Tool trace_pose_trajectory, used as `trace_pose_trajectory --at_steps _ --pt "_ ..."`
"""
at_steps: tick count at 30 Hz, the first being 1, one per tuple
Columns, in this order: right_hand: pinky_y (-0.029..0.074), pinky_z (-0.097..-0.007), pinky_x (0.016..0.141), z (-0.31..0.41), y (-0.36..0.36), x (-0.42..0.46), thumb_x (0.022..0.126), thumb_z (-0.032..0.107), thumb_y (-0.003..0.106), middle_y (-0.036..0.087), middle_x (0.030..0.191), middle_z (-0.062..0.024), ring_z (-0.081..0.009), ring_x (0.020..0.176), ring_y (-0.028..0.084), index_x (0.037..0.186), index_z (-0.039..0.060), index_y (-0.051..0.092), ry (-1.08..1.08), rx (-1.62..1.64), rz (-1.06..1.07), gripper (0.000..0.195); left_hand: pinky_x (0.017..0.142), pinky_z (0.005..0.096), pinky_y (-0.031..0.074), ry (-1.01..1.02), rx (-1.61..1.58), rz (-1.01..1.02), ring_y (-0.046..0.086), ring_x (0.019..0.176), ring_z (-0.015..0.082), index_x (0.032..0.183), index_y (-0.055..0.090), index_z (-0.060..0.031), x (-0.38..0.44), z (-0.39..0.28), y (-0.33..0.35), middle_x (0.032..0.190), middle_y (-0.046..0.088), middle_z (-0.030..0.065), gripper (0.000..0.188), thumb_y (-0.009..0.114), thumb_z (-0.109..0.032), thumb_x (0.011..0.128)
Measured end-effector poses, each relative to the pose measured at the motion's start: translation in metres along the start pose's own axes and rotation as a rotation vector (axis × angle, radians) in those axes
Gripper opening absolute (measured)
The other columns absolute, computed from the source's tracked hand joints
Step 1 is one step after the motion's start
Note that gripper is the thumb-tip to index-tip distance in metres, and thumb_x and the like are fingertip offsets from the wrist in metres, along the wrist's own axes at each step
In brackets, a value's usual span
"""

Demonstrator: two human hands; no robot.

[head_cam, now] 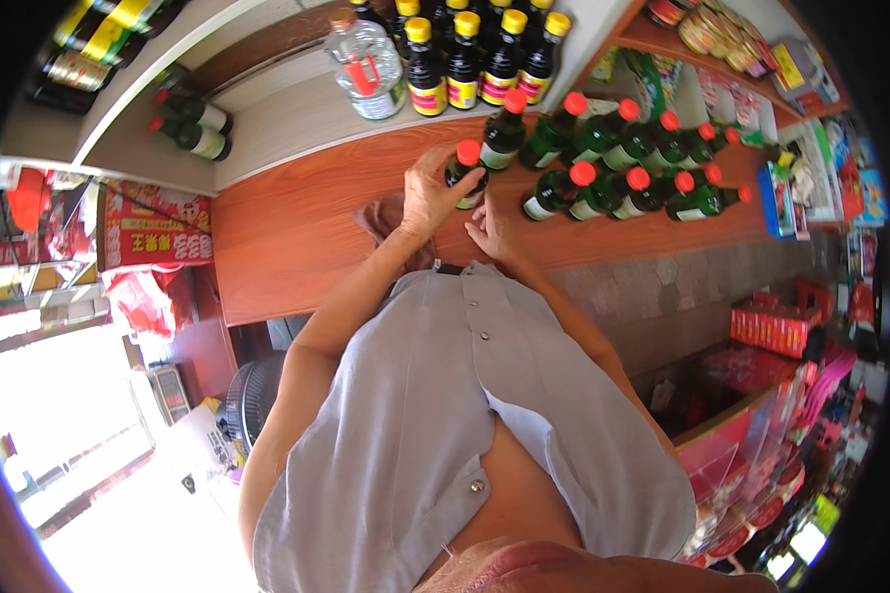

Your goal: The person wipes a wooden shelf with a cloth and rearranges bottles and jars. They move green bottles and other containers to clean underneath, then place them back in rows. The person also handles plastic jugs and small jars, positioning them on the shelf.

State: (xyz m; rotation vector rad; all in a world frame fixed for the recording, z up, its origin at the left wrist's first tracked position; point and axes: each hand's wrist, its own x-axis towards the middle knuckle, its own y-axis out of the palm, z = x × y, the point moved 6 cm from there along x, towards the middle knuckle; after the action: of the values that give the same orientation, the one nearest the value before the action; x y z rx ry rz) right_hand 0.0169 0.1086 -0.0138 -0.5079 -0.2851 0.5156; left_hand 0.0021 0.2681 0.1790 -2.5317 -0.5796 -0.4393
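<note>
My left hand (432, 194) is wrapped around a dark glass bottle (457, 175) with a red cap, upright over the reddish wooden counter (289, 230). Its thumb lies across the front and covers part of the label. Just below the bottle is my right hand (492, 231), fingers loosely bent and apart, with nothing visible in it. A brown cloth (371, 219) lies partly under my left wrist. Right of my hands, several red-capped green bottles stand in two rows, the back row starting with one bottle (503, 137) and the front row with another (551, 196).
Yellow-capped dark bottles (463, 70) and a clear plastic jug (368, 74) stand on the pale shelf (267, 141) behind. Two red-capped bottles (200, 133) lie in the left shelf bay. A black fan (252, 396) is at lower left; a red carton (775, 326) sits at right.
</note>
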Motion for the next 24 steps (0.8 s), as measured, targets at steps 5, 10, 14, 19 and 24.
trace_pose_trajectory --at_steps 5,10,14,19,24 --pt "0.054 -0.0418 0.067 -0.003 0.007 0.006 0.092 0.018 0.068 0.068 0.091 -0.0111 -0.0288 0.075 0.067 0.156 0.0029 0.031 -0.036 -0.224 -0.017 0.075 0.086 0.0438 0.055 0.001 0.123 -0.119 0.067 0.097 0.0347 0.108 0.072 -0.0032 -0.003 0.001 -0.011 0.102 0.071 0.0166 0.047 0.090 -0.027 0.072" --pt "0.055 -0.0427 0.067 -0.008 0.008 0.000 0.094 0.018 0.063 0.069 0.092 -0.0115 -0.0297 0.078 0.069 0.153 0.0110 0.043 -0.174 -0.287 -0.097 0.063 0.070 0.0330 0.055 -0.154 0.000 -0.163 0.067 0.079 0.0168 0.103 0.073 -0.0027 -0.006 0.014 -0.037 0.090 0.073 0.0085 0.037 0.090 -0.023 0.077" --pt "0.056 -0.0435 0.067 0.015 0.003 0.002 0.094 0.014 0.063 0.067 0.098 -0.0110 -0.0323 0.079 0.068 0.138 0.0145 0.059 -0.281 -0.421 -0.150 0.044 0.082 0.0281 0.057 -0.245 -0.194 -0.181 0.068 0.090 0.0099 0.110 0.074 0.0002 0.000 0.048 -0.109 0.100 0.075 0.0027 0.022 0.080 -0.007 0.089" --pt "0.057 -0.0432 0.068 0.004 0.009 -0.003 0.092 0.017 0.065 0.065 0.104 -0.0112 -0.0325 0.085 0.068 0.121 0.0134 0.068 -0.258 -0.494 -0.107 0.029 0.089 0.0289 0.056 -0.313 -0.083 -0.248 0.068 0.096 0.0127 0.112 0.074 0.0006 0.047 0.049 -0.252 0.104 0.075 0.0062 0.025 0.079 -0.011 0.090" --pt "0.059 -0.0419 0.073 -0.004 0.013 -0.005 0.092 0.016 0.065 0.067 0.114 -0.0126 -0.0329 0.092 0.069 0.123 0.0142 0.068 -0.224 -0.537 -0.139 0.031 0.089 0.0281 0.053 -0.295 0.045 -0.300 0.069 0.096 0.0136 0.116 0.072 0.0013 0.089 0.129 -0.380 0.104 0.076 0.0069 0.033 0.081 -0.016 0.089"
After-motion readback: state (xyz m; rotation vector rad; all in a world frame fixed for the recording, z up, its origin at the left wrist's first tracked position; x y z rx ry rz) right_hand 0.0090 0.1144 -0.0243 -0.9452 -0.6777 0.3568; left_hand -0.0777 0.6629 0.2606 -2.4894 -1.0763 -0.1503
